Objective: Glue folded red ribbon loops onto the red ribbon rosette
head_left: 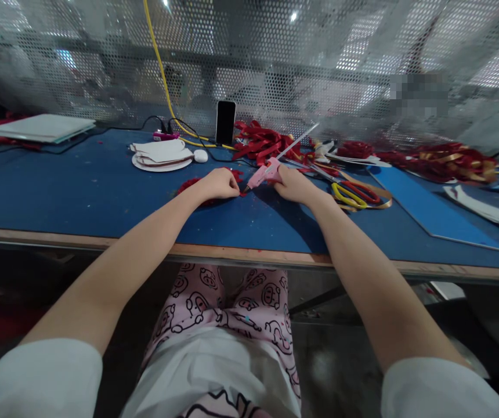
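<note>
Left hand (pixel 221 184) pinching red ribbon (pixel 236 173); right hand (pixel 292 183) wrapped around pink glue gun (pixel 265 172), nozzle (pixel 246 189) near ribbon.

Table (pixel 79 200): phone (pixel 226 122) stood at rear; ribbons (pixel 260 142) heaped to its right; sheets (pixel 162 152) stacked to its left; scissors (pixel 340 183) laid right of glue gun (pixel 263 173).

This looks like a craft workshop: a pink plastic glue gun (pixel 263 173), yellow-and-red-handled scissors (pixel 336 190) and heaped glossy red ribbons (pixel 258 142) at a long, blue, wood-edged tabletop (pixel 79 191), backed by a perforated grey metal screen (pixel 275 52).
</note>
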`<state>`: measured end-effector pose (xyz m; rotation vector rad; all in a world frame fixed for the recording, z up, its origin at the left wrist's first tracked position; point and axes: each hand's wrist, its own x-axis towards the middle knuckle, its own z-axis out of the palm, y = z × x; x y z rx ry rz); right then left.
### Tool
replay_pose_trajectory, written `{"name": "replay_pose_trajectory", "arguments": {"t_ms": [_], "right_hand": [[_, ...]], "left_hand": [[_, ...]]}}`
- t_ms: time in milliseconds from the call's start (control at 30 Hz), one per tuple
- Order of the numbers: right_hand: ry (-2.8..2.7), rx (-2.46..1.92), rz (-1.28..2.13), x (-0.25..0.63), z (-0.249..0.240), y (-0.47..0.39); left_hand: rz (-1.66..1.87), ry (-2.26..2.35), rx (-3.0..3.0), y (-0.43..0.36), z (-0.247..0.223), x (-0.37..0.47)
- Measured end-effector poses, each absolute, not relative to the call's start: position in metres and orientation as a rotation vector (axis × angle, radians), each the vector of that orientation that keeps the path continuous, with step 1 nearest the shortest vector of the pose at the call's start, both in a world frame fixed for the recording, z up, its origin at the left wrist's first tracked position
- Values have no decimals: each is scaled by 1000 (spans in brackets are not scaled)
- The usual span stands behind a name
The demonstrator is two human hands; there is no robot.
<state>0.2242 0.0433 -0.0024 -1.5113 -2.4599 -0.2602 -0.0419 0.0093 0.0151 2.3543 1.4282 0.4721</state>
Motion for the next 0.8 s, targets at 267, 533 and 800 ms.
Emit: {"name": "replay_pose_trajectory", "arguments": {"t_ms": [267,533,800], "right_hand": [[-2453,-1586,-245,222,0,40],[-2434,-1564,-275,220,6,34],[-2408,-1520,-326,220,9,31]], "left_hand": [[453,1501,2310,8,13,-36],[430,1523,2325,8,12,-34],[435,1481,2298,4,12,-34]]}}
